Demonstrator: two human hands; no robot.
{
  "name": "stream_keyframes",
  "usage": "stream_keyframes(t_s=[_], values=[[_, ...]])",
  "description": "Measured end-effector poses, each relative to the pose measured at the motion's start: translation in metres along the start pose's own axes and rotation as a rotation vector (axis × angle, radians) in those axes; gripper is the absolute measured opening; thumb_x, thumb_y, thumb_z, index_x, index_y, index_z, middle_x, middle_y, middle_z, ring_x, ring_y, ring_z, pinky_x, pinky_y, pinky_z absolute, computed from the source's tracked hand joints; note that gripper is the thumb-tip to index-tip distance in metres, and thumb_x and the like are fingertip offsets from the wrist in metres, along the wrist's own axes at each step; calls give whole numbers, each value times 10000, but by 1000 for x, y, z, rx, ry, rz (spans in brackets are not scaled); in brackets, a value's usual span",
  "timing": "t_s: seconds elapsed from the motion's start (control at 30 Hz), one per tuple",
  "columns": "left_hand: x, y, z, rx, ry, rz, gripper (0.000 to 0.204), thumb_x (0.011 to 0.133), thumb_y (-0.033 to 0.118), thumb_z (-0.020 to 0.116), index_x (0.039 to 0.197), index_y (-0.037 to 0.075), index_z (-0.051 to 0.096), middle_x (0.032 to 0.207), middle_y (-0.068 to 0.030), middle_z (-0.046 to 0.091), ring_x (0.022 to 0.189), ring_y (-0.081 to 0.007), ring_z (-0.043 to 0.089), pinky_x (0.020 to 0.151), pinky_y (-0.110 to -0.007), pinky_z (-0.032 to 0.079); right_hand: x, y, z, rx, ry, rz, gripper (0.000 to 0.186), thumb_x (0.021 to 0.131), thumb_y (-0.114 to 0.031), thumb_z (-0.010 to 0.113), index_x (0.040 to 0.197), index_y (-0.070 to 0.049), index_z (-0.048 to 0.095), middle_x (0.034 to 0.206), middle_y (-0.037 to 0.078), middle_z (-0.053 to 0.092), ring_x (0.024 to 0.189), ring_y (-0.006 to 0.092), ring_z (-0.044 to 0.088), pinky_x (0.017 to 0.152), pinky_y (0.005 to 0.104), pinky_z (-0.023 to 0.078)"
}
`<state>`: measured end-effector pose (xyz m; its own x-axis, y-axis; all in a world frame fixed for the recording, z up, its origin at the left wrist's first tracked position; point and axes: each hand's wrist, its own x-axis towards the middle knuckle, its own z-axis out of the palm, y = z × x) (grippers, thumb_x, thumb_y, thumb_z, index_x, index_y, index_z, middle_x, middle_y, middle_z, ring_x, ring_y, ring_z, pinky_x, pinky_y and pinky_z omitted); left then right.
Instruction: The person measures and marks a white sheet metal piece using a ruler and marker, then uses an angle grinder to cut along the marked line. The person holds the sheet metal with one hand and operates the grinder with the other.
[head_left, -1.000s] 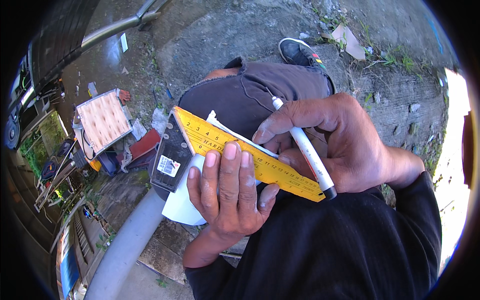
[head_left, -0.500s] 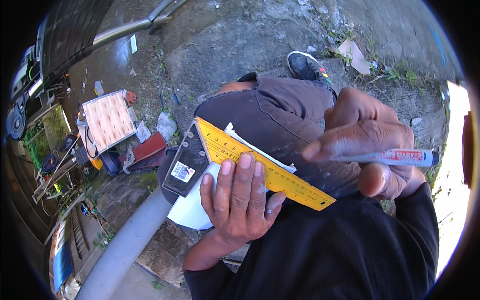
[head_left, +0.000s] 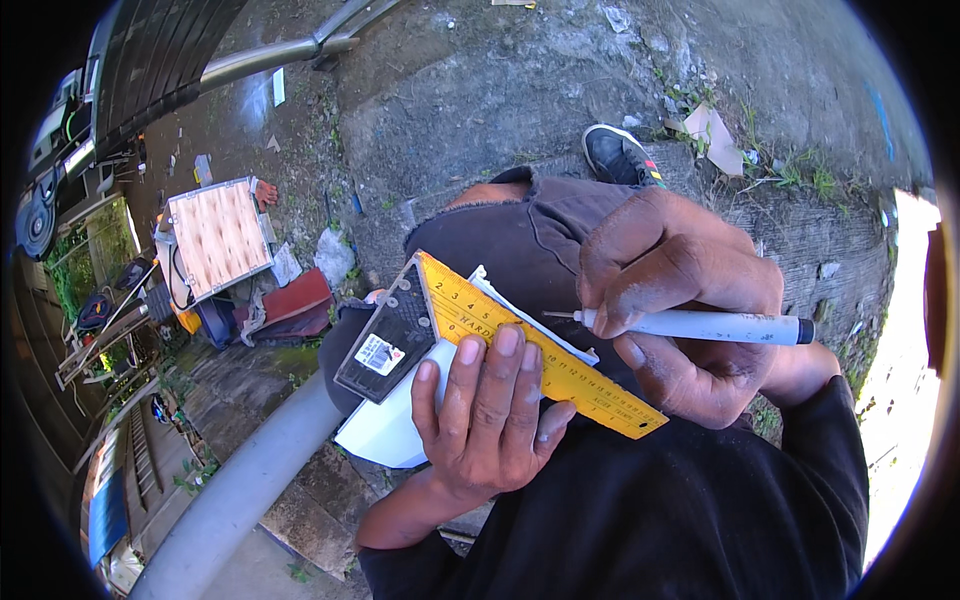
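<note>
left hand (head_left: 490, 440) lies flat over yellow-bladed square (head_left: 600, 400), mid-frame; clamping beneath cannot be told. right hand (head_left: 685, 275) pinches white marker (head_left: 720, 326), right of centre. risk: if left-hand pressure eases, square could skid on white sheet-like piece (head_left: 385, 430), skewing any line.

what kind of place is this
Probably an outdoor yard used as a makeshift work area: there is rough grey ground, green weeds growing through it, and a pale panel among scattered odds and ends.
</note>
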<state>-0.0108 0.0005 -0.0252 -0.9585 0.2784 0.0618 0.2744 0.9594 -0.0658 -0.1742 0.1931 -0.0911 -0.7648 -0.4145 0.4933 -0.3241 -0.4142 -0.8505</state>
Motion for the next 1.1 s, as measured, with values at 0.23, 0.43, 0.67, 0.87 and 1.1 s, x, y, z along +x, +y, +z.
stream_keyframes(t_s=[0.23, 0.43, 0.67, 0.87, 1.1], values=[[-1, 0, 1, -6, 12, -8, 527, 1114, 497, 574, 1333, 65, 782, 1484, -95, 702, 1452, -324, 567, 1242, -575, 372, 0, 6, 0, 20, 39, 0, 180, 816, -2, 654, 979, 14, 731, 946, 164, 682, 801, 204, 685, 716, 294, 543], [-1, 0, -1, 5, -1, -1, 540, 1111, 502, 580, 1319, 47, 783, 1465, -116, 710, 1444, -342, 570, 1243, -593, 369, -5, 3, 2, 52, 78, 54, 187, 814, 4, 651, 979, 12, 738, 949, 171, 683, 801, 175, 675, 724, 279, 533], [-1, -1, 0, -2, 6, 16, 554, 1110, 505, 581, 1293, 25, 786, 1458, -144, 709, 1455, -358, 555, 1253, -607, 355, -5, 6, 0, 52, 94, 37, 178, 819, -2, 653, 974, 17, 739, 954, 173, 683, 811, 179, 683, 730, 279, 542], [-1, -1, -1, 3, -10, 16, 560, 1106, 506, 586, 1294, 17, 783, 1462, -152, 705, 1457, -369, 550, 1257, -609, 348, -7, 7, 0, 54, 86, 38, 177, 818, 2, 654, 972, 22, 738, 953, 171, 686, 824, 191, 692, 740, 285, 550], [-1, -2, -2, 0, -31, 12, 565, 1107, 505, 577, 1316, 17, 770, 1488, -158, 688, 1458, -378, 548, 1261, -616, 336, -8, 6, -3, 31, 52, 19, 173, 819, 2, 664, 972, 16, 743, 949, 169, 689, 831, 194, 697, 746, 290, 557]])
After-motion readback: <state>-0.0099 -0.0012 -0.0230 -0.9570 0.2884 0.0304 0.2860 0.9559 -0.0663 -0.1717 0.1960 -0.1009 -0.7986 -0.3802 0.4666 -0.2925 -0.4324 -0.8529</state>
